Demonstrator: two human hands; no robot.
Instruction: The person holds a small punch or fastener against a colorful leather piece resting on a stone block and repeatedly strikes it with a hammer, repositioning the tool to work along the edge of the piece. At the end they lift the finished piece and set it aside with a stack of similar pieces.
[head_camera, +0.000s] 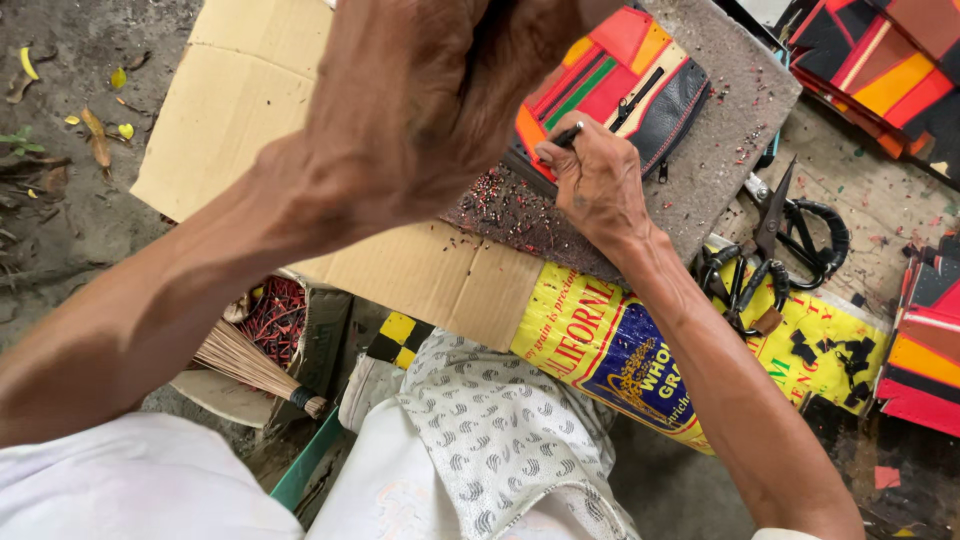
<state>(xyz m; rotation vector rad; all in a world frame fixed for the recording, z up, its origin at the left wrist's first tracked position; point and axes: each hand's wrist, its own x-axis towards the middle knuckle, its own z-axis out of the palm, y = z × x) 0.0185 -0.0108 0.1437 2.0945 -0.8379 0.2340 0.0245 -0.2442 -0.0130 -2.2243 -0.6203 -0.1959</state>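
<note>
Our right hand (598, 180) pinched a thin dark tool (568, 135) between thumb and fingers, its tip pressed on the striped pouch (620, 85). The pouch lay on a grey slab (720, 140) at about one o'clock from us. Our left hand (420, 95) was raised close to the camera at twelve o'clock — we could not tell its grip. Black scissors (785, 250) lay at three o'clock, near the right wrist — on a yellow sack (600, 340).
</note>
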